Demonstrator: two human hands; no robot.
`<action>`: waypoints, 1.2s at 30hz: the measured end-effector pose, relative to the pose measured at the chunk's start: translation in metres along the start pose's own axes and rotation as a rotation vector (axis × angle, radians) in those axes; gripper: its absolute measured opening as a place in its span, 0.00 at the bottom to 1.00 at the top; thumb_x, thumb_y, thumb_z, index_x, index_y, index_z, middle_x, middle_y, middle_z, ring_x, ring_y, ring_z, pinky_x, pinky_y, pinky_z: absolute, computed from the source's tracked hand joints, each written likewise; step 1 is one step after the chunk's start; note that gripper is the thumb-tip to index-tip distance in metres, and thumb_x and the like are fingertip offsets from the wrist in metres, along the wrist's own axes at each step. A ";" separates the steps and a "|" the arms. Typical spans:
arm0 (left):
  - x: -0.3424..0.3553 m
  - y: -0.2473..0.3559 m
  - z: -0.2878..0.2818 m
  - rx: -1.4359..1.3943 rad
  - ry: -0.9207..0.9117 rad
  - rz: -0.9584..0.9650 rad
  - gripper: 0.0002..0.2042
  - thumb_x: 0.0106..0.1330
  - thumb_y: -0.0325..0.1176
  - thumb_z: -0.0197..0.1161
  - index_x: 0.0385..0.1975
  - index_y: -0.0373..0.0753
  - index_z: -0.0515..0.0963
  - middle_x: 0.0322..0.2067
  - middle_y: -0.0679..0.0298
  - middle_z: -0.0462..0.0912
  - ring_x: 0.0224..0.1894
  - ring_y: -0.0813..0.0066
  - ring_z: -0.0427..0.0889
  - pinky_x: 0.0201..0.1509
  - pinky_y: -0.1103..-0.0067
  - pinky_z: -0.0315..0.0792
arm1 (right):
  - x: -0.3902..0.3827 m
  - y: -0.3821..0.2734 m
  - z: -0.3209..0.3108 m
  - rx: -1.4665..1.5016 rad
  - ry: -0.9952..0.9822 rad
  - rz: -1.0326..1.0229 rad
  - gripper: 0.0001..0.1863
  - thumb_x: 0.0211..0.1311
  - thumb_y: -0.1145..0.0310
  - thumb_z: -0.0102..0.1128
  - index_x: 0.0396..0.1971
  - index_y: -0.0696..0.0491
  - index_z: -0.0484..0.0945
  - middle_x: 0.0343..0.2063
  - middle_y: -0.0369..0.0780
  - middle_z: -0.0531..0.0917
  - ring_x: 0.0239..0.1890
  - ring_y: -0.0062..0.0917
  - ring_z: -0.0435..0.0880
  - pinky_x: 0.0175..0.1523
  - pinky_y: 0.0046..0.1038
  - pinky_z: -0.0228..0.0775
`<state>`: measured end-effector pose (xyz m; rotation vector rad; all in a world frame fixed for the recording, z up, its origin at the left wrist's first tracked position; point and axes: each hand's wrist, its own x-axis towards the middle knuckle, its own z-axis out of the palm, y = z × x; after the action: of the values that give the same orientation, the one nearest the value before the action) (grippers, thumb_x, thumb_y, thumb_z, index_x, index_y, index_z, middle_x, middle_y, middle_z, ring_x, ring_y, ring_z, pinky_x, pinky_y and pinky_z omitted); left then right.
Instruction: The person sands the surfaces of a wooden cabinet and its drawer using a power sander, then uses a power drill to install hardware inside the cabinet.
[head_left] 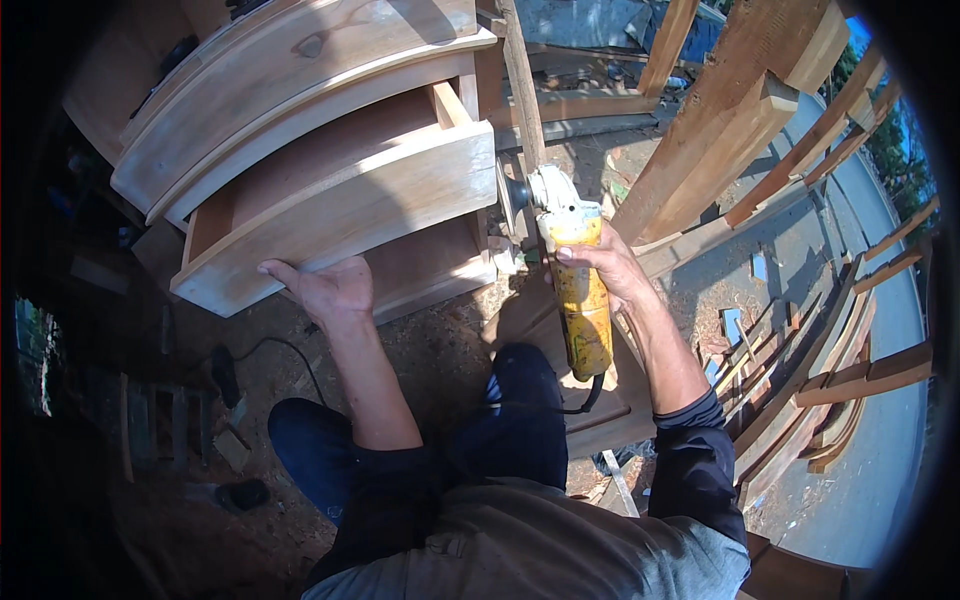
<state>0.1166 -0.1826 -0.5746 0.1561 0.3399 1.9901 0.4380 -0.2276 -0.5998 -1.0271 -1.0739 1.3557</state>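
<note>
**Drawer [340, 220] to the left, disc [508, 200] to the right, edge-on at the drawer's right end**

Left: wooden cabinet [290, 100]; the drawer stands pulled out of it, an open gap below. The drawer front's long axis runs left to right on a slant, left end nearer, right end farther.

Left-hand grip [340, 290]: at the middle of the drawer's lower edge, palm up, pinching the board. Thumb lies across the front face; other fingers out of sight behind it.

Centre: the disc sits at the far end of the yellow grinder [582, 310], its flat face turned left toward the drawer's end. Whether they touch or stand just apart: cannot tell from this angle. Grinder's long axis runs near to far, roughly crosswise to the drawer front; cord [592, 398] leaves its near end.

Right-hand grip [622, 278]: closed round the grinder body from the right, thumb across the top. By way of the disc, this is the side nearer the drawer's right end; the left-hand grip is well apart from it.

Far right: thick wooden post [725, 120]; nearer, stacked curved planks [810, 400].
</note>
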 end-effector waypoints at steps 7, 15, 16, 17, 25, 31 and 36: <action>0.000 0.003 -0.004 -0.028 -0.036 -0.025 0.36 0.70 0.65 0.45 0.70 0.48 0.59 0.69 0.66 0.62 0.71 0.67 0.60 0.76 0.62 0.52 | -0.010 0.002 0.000 0.144 -0.022 0.047 0.30 0.51 0.70 0.71 0.54 0.58 0.70 0.37 0.41 0.80 0.35 0.28 0.84 0.41 0.36 0.83; -0.018 -0.050 -0.012 0.069 -0.180 -0.026 0.36 0.69 0.56 0.56 0.71 0.46 0.54 0.69 0.66 0.59 0.71 0.67 0.58 0.75 0.62 0.52 | -0.001 -0.064 0.024 0.091 -0.161 -0.088 0.31 0.50 0.68 0.72 0.54 0.60 0.70 0.35 0.46 0.83 0.34 0.29 0.87 0.42 0.33 0.85; -0.018 -0.053 -0.011 0.106 -0.141 -0.022 0.35 0.70 0.55 0.56 0.71 0.46 0.54 0.69 0.66 0.59 0.71 0.67 0.57 0.76 0.62 0.50 | -0.003 -0.066 0.025 0.086 -0.160 -0.099 0.31 0.50 0.68 0.72 0.54 0.60 0.70 0.35 0.46 0.84 0.34 0.29 0.87 0.42 0.33 0.85; -0.018 -0.055 -0.009 0.097 -0.136 -0.021 0.35 0.70 0.55 0.56 0.71 0.46 0.54 0.69 0.66 0.59 0.71 0.67 0.57 0.76 0.62 0.50 | -0.001 -0.064 0.023 0.061 -0.170 -0.116 0.32 0.50 0.68 0.72 0.54 0.61 0.69 0.35 0.46 0.84 0.33 0.30 0.87 0.42 0.33 0.85; -0.023 -0.055 -0.003 0.156 -0.143 0.008 0.36 0.71 0.57 0.50 0.72 0.43 0.50 0.69 0.63 0.57 0.72 0.68 0.56 0.78 0.65 0.50 | 0.002 -0.050 0.021 0.088 -0.156 -0.063 0.29 0.51 0.66 0.73 0.52 0.61 0.72 0.34 0.46 0.84 0.33 0.30 0.87 0.42 0.33 0.84; -0.022 -0.057 -0.003 0.167 -0.172 0.052 0.41 0.69 0.59 0.53 0.71 0.37 0.49 0.69 0.59 0.57 0.71 0.65 0.56 0.77 0.65 0.52 | 0.000 -0.039 0.019 0.070 -0.145 -0.048 0.29 0.51 0.66 0.73 0.51 0.60 0.73 0.34 0.45 0.84 0.34 0.30 0.87 0.43 0.33 0.84; -0.024 -0.057 -0.003 0.177 -0.149 0.045 0.40 0.69 0.59 0.52 0.71 0.37 0.49 0.69 0.59 0.57 0.71 0.66 0.57 0.77 0.66 0.52 | -0.003 -0.030 0.017 0.043 -0.099 -0.033 0.30 0.50 0.65 0.72 0.52 0.60 0.72 0.35 0.45 0.84 0.35 0.30 0.86 0.45 0.34 0.83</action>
<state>0.1753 -0.1817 -0.5935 0.4254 0.4190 1.9778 0.4280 -0.2304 -0.5663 -0.9149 -1.1257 1.4090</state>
